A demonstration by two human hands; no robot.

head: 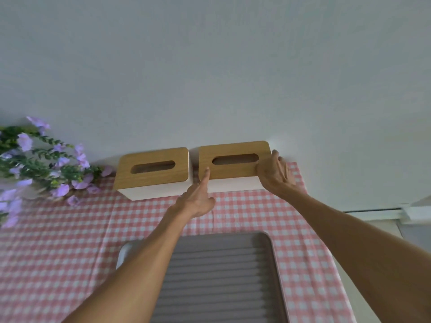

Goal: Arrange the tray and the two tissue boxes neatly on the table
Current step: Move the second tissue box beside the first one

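Note:
Two white tissue boxes with wooden slotted lids stand side by side against the wall at the back of the table. The right tissue box [234, 170] is held between both hands. My left hand [198, 199] reaches into the narrow gap between the boxes, fingers on the right box's left end. My right hand [275, 173] presses flat against its right end. The left tissue box [154, 173] stands free, slightly turned. A grey ribbed tray [224, 276] lies near me on the table, partly under my left forearm.
A pink and white checked cloth [58, 241] covers the table. Purple flowers with green leaves [42, 164] lean in at the left, close to the left box. A pale wall [210, 78] rises right behind the boxes. The table's right edge drops away beside my right forearm.

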